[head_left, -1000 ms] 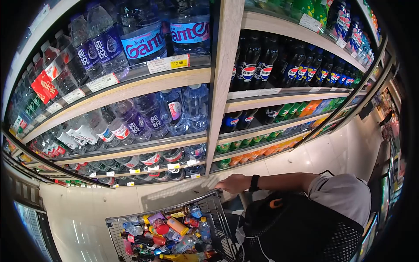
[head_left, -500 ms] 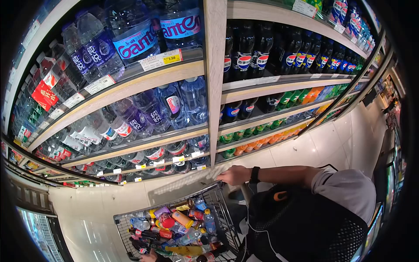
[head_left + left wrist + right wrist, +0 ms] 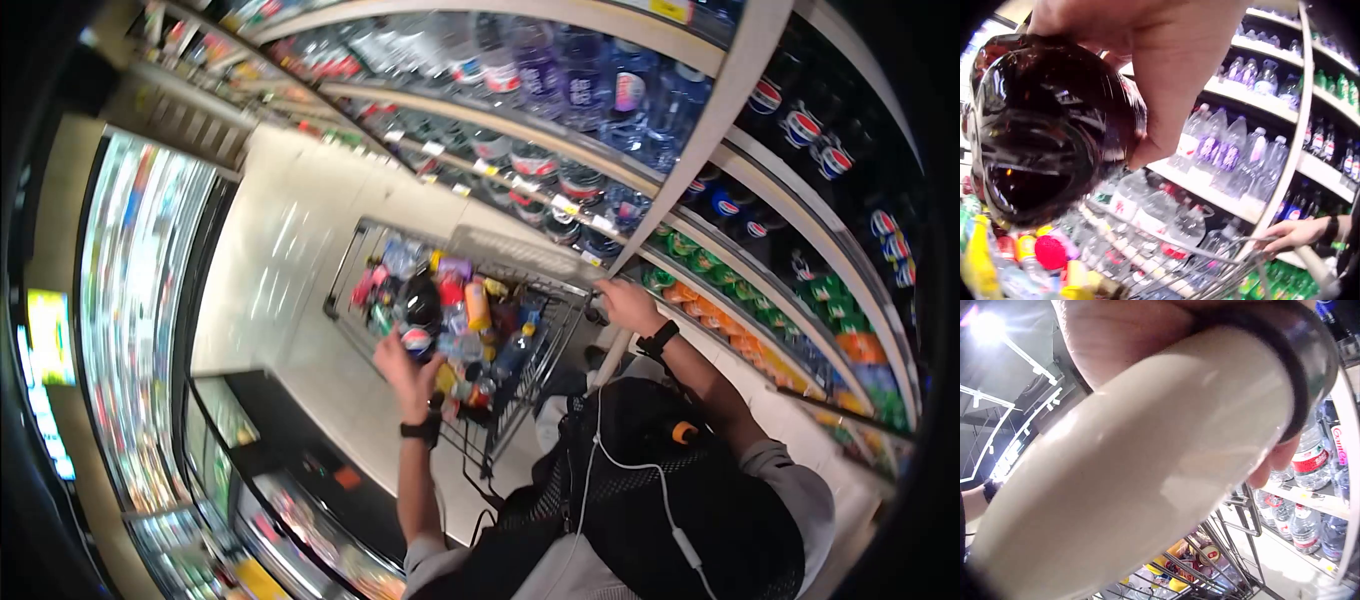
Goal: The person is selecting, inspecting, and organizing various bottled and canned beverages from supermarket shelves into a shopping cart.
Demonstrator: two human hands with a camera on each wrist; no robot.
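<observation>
My left hand [image 3: 402, 372] grips a dark Pepsi bottle [image 3: 421, 300] over the left part of a shopping cart. In the left wrist view the bottle's clear, rounded base [image 3: 1035, 134] faces the camera, with thumb and fingers round its side. My right hand [image 3: 632, 307] holds the cart's handle at its far end; up close in the right wrist view this handle [image 3: 1141, 462] is thick, smooth and cream-coloured. The wire cart [image 3: 1238, 528] carries a heap of drinks, among them an orange-coloured container [image 3: 476, 305] and a blue bottle with a yellow cap [image 3: 519, 345].
Shelves of water bottles [image 3: 540, 75] run along the far side of the cart. Cola bottles [image 3: 800, 130] and green and orange sodas [image 3: 700, 255] stand to the right. Lit refrigerated cases [image 3: 140, 330] line the left. Pale tiled floor [image 3: 265, 270] lies between.
The head view has swung left and down, so the cart sits nearer the middle. My left hand, low at the cart's edge before, now holds the Pepsi bottle up. The right hand stays on the handle.
</observation>
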